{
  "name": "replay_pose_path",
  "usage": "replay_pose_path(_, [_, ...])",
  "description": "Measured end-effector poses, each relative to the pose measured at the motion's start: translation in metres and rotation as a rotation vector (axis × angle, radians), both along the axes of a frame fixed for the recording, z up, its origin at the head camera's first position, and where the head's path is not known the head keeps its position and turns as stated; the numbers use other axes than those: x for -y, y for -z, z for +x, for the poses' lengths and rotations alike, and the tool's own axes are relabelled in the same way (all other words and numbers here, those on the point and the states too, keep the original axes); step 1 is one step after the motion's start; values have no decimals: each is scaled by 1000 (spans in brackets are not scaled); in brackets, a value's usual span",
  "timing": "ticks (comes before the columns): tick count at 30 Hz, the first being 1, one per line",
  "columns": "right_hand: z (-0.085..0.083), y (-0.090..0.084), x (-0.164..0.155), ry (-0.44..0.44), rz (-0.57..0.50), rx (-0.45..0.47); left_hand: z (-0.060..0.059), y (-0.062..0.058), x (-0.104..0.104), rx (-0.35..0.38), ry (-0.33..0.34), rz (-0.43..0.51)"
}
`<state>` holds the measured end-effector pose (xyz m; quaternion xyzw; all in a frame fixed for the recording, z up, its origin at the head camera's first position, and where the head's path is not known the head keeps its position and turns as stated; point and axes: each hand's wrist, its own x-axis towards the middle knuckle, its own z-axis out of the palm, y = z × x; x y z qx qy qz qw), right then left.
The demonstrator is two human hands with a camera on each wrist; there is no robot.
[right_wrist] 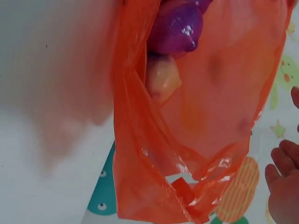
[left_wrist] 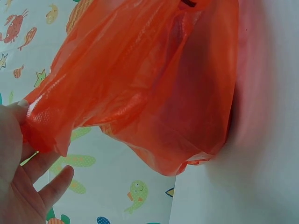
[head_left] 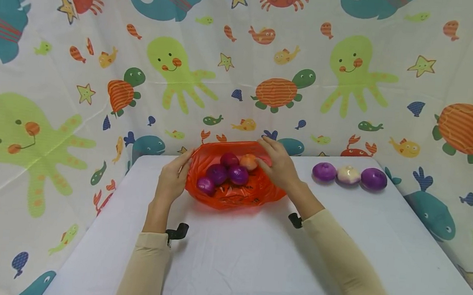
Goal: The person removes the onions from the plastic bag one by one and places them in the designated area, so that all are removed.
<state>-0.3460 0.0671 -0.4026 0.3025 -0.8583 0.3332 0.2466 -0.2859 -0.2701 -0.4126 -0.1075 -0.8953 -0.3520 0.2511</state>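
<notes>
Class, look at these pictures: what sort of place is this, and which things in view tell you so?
Probably a staged tabletop booth rather than a real kitchen: a plain white table is enclosed by a sea-creature printed curtain, and the only items are an orange plastic bag of onions and three onions lined up beside it.
</notes>
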Motion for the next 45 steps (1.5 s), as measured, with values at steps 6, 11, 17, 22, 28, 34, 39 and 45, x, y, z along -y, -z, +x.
replay_pose_path(6, [2, 3, 9, -18, 54, 9, 0, -1, 0, -2, 0, 3])
replay_pose_path(11, [2, 7, 15, -30, 96, 35, 0, -1, 1, -17, 1, -1])
replay_pose_path(17, [3, 11, 21, -54, 112, 84, -1, 0, 2, -29, 4, -9])
replay_pose_path(22, [2, 14, 27, -68, 127, 105, -2, -1, 1, -15, 1, -6])
replay_pose_path(28, [3, 17, 33, -100, 136, 126, -1, -1, 1, -10, -4, -8])
replay_pose_path(34, [2, 21, 37, -121, 140, 118, -1, 0, 2, -11, -2, -10])
replay_pose_path(39, [-1, 26, 39, -130, 142, 136, -2, 1, 2, -6, 4, -6])
replay_pose_path(45, [-6, 33, 42, -125, 183, 205, -1, 1, 1, -6, 9, 0])
